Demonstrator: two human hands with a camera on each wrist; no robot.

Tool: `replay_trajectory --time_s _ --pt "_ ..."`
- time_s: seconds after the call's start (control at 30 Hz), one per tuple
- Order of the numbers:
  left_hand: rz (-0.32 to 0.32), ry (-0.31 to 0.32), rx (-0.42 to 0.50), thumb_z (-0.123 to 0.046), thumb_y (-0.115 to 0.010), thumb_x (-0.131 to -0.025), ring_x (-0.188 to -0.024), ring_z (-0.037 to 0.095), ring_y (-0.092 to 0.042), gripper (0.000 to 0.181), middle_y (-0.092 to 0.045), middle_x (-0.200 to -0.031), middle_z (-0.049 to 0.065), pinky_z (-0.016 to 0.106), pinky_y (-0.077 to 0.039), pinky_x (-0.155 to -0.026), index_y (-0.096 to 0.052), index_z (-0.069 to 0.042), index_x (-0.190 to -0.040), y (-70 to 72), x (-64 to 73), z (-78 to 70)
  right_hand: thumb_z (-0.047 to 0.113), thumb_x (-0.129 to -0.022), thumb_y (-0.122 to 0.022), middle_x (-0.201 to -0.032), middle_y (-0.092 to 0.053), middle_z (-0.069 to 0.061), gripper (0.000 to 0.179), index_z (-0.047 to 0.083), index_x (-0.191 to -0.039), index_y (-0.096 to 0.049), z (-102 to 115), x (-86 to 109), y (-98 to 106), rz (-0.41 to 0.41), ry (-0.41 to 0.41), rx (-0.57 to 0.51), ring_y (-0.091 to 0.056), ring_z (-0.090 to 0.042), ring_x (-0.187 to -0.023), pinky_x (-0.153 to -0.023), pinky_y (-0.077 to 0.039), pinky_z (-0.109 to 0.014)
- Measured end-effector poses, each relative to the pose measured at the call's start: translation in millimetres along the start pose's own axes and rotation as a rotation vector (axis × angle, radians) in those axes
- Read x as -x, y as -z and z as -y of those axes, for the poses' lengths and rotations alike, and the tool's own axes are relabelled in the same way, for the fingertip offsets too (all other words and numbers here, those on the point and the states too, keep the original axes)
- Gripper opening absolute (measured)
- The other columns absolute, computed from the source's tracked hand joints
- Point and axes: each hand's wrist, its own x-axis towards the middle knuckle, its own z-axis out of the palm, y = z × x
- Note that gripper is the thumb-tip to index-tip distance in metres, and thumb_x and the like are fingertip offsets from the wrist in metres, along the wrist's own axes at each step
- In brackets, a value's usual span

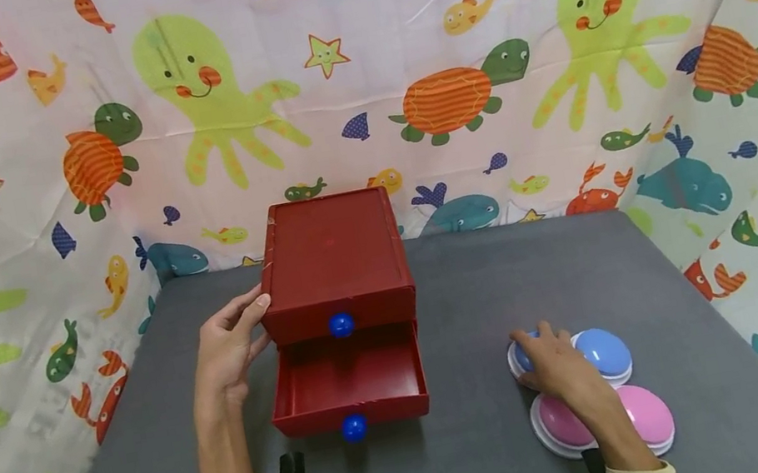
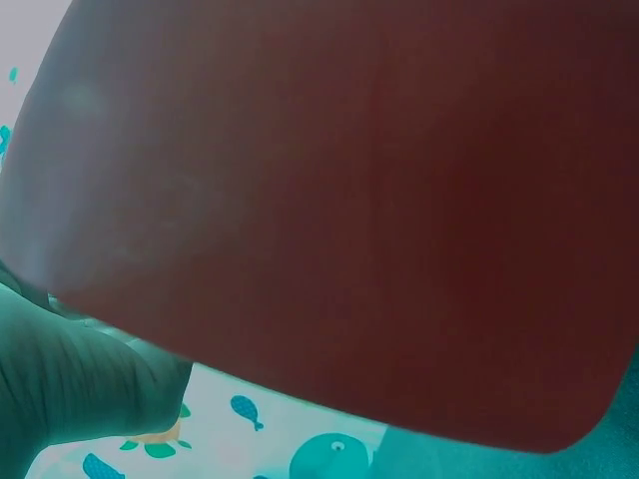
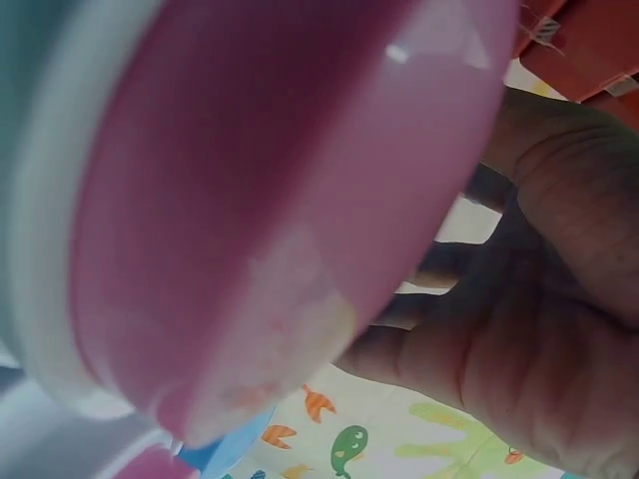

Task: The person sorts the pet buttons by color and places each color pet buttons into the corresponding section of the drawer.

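A red two-drawer box (image 1: 328, 250) stands on the grey table with its lower drawer (image 1: 346, 373) pulled out and nothing visible inside. My left hand (image 1: 227, 348) rests against the box's left side, thumb at the upper front corner. In the left wrist view the box's red side (image 2: 349, 220) fills most of the picture. To the right, my right hand (image 1: 557, 361) spreads its fingers over the left blue dome button (image 1: 526, 354), partly covering it. A pink dome button (image 3: 270, 200) hides those fingertips in the right wrist view.
A second blue dome button (image 1: 603, 352) sits beside the covered one. Nearer me are a left pink dome button (image 1: 562, 420) and a right one, all on white bases. Patterned sea-animal curtains (image 1: 353, 89) enclose the grey table (image 1: 467, 305) at the back and sides.
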Motion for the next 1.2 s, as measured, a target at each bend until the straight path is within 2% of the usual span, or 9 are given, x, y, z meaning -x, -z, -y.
replay_trajectory --time_s 0.27,0.37,0.5,0.63,0.93,1.2 --pt "0.001 0.02 -0.029 -0.05 -0.066 -0.1 -0.133 0.02 -0.054 0.063 -0.05 -0.16 0.005 0.038 -0.051 -0.111 -0.053 -0.019 -0.154 0.2 3.0 -0.6 0.013 -0.089 -0.08 -0.134 -0.048 -0.038 0.06 0.003 -0.143 -0.056 8 13.9 2 -0.148 -0.01 -0.065 -0.054 -0.055 -0.111 -0.084 -0.057 -0.068" --pt "0.003 0.015 -0.027 -0.051 -0.066 -0.1 -0.133 0.019 -0.055 0.064 -0.051 -0.159 0.005 0.036 -0.052 -0.11 -0.054 -0.019 -0.154 -0.1 4.1 0.7 0.016 -0.089 -0.082 -0.135 -0.047 -0.038 0.062 0.004 -0.144 -0.056 16 20.1 12 -0.148 -0.057 -0.088 -0.051 -0.055 -0.113 -0.084 -0.057 -0.07" --pt "0.008 0.004 -0.004 -0.048 -0.066 -0.101 -0.13 0.015 -0.056 0.061 -0.052 -0.156 0.006 0.034 -0.053 -0.108 -0.055 -0.017 -0.153 -0.3 3.3 0.9 0.023 -0.087 -0.084 -0.142 -0.044 -0.035 0.068 0.011 -0.146 -0.054 34 28.0 31 -0.105 -0.116 -0.094 -0.047 -0.055 -0.121 -0.087 -0.057 -0.073" --pt "0.009 0.009 0.0 -0.048 -0.066 -0.101 -0.129 0.014 -0.056 0.06 -0.053 -0.156 0.005 0.034 -0.052 -0.108 -0.055 -0.018 -0.152 0.0 2.4 0.0 0.029 -0.084 -0.086 -0.144 -0.045 -0.031 0.07 0.017 -0.146 -0.055 56 36.9 47 -0.115 -0.114 -0.1 -0.046 -0.054 -0.124 -0.086 -0.058 -0.073" --pt "0.02 0.016 -0.002 -0.048 -0.064 -0.102 -0.13 0.015 -0.054 0.059 -0.051 -0.156 0.006 0.043 -0.048 -0.116 -0.054 -0.02 -0.153 -0.5 2.3 0.9 0.032 -0.073 -0.093 -0.132 -0.053 -0.018 0.069 0.026 -0.135 -0.063 96 57.8 60 -0.141 0.011 -0.156 -0.051 -0.045 -0.122 -0.08 -0.063 -0.063" --pt "-0.016 0.007 0.02 -0.046 -0.064 -0.102 -0.131 0.016 -0.055 0.057 -0.052 -0.156 0.006 0.045 -0.048 -0.117 -0.056 -0.02 -0.152 -2.3 1.0 -0.6 0.03 -0.076 -0.092 -0.136 -0.052 -0.015 0.067 0.029 -0.137 -0.063 138 58.8 62 -0.153 0.121 -0.159 -0.05 -0.037 -0.125 -0.079 -0.066 -0.054"
